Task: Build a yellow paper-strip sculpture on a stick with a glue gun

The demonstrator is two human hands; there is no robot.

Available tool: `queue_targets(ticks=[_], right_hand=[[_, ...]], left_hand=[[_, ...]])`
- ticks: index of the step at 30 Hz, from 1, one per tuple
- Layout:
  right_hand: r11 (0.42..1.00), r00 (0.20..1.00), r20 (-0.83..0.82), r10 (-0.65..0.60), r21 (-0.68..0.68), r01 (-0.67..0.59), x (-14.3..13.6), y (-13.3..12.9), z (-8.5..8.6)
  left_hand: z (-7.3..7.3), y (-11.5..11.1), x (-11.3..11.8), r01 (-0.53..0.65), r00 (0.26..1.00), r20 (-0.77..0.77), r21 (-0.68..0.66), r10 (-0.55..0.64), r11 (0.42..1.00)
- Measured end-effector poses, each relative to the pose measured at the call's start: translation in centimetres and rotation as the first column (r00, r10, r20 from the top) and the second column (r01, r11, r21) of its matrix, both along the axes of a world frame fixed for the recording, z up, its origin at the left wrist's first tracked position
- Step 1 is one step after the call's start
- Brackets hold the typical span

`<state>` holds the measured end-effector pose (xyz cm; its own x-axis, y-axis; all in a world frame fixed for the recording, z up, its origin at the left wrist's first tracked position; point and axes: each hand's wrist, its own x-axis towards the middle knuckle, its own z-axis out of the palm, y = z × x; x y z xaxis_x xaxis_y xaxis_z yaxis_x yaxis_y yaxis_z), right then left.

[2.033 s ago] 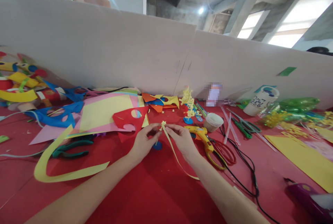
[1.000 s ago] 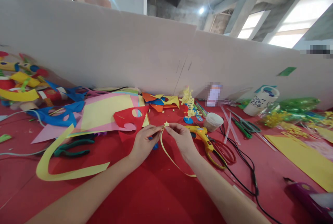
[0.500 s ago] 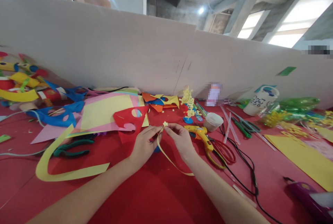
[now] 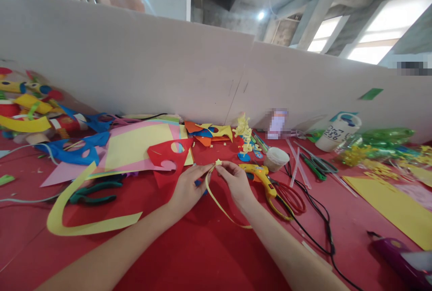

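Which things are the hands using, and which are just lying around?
In use:
left hand
right hand
star, at the fingertips
thin yellow strip

Probably just lying about:
red mask
pliers
white cup
white bottle

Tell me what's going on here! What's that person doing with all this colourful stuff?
A person has the fingertips of their left hand and right hand together at a small yellow star. A thin yellow strip curves down from there towards the right forearm; the fingers hide whether it joins the star. A yellow glue gun lies beside the right hand, and a red cut-out lies beyond the left.
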<state>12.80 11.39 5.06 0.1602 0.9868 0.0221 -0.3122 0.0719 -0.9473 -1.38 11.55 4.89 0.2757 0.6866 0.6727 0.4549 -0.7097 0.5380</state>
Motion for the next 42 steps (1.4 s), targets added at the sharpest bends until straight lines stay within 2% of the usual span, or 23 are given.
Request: queue_targets(ticks=[2, 4, 9, 15, 18, 20, 22, 24, 26, 29, 31, 32, 34, 36, 38, 40, 42], right_hand=[[1.0, 0.999, -0.039, -0.007, -0.006, 0.006, 0.2, 0.2, -0.1], [1.0, 0.998, -0.062, -0.013, -0.015, 0.013, 0.3, 0.3, -0.2], [1.0, 0.999, -0.047, 0.003, -0.017, -0.004, 0.5, 0.6, -0.7], [0.998, 0.998, -0.026, 0.055, -0.018, -0.056, 0.5, 0.4, -0.5], [0.989, 0.989, 0.06, 0.135, -0.061, -0.131, 0.8, 0.3, -0.5], [0.977, 0.956, 0.212, 0.204, -0.102, -0.186, 1.4, 0.1, -0.3], [0.976, 0.861, 0.46, 0.215, -0.08, -0.201, 2.1, -0.2, 0.2], [0.973, 0.691, 0.708, 0.145, 0.026, -0.231, 2.7, -0.5, 1.1], [0.946, 0.508, 0.86, 0.041, 0.131, -0.296, 3.2, -1.0, 2.4], [0.899, 0.205, 0.975, -0.083, 0.162, -0.407, 3.4, -1.5, 4.0], [0.866, 0.014, 0.985, -0.174, 0.159, -0.473, 3.2, -1.7, 4.3], [0.847, -0.054, 0.974, -0.221, 0.164, -0.505, 3.1, -1.7, 4.2], [0.815, -0.126, 0.945, -0.3, 0.186, -0.548, 2.8, -1.7, 3.8], [0.793, -0.135, 0.93, -0.343, 0.21, -0.572, 2.5, -1.7, 3.4], [0.781, -0.093, 0.928, -0.361, 0.246, -0.575, 2.2, -1.7, 3.3], [0.787, 0.007, 0.934, -0.356, 0.304, -0.536, 2.1, -1.8, 3.5], [0.822, 0.164, 0.936, -0.313, 0.353, -0.446, 2.1, -1.7, 3.8]], left_hand=[[-0.1, 0.1, 0.1, -0.029, 0.999, 0.015, -0.156, 0.032, 0.987], [-0.2, 0.2, 0.0, -0.048, 0.998, 0.029, -0.246, 0.056, 0.968], [-0.6, 0.4, -0.1, -0.041, 0.994, 0.086, -0.287, 0.069, 0.957], [-0.7, 0.6, -0.1, -0.067, 0.988, 0.114, -0.311, 0.108, 0.948], [-0.7, 0.8, -0.3, -0.082, 0.978, 0.151, -0.356, 0.144, 0.931], [-0.7, 1.0, -0.4, -0.08, 0.967, 0.193, -0.392, 0.167, 0.917], [-0.5, 1.2, -0.5, -0.066, 0.958, 0.226, -0.425, 0.176, 0.903], [-0.3, 1.2, -0.6, -0.049, 0.959, 0.232, -0.437, 0.165, 0.898], [-0.1, 1.2, -0.6, -0.043, 0.962, 0.227, -0.428, 0.154, 0.903], [0.0, 1.1, -0.5, -0.057, 0.967, 0.205, -0.398, 0.15, 0.915], [-0.2, 1.1, -0.5, -0.074, 0.975, 0.167, -0.364, 0.143, 0.929], [-0.3, 1.1, -0.5, -0.083, 0.979, 0.145, -0.342, 0.14, 0.936], [-0.5, 1.1, -0.5, -0.1, 0.985, 0.106, -0.3, 0.137, 0.949], [-0.6, 1.1, -0.5, -0.098, 0.99, 0.075, -0.255, 0.121, 0.962], [-0.6, 1.0, -0.4, -0.073, 0.996, 0.04, -0.194, 0.082, 0.978], [-0.5, 0.8, -0.4, -0.028, 1.0, -0.003, -0.125, 0.028, 0.992], [-0.3, 0.7, -0.3, 0.022, 0.998, -0.052, -0.056, -0.025, 0.998]])
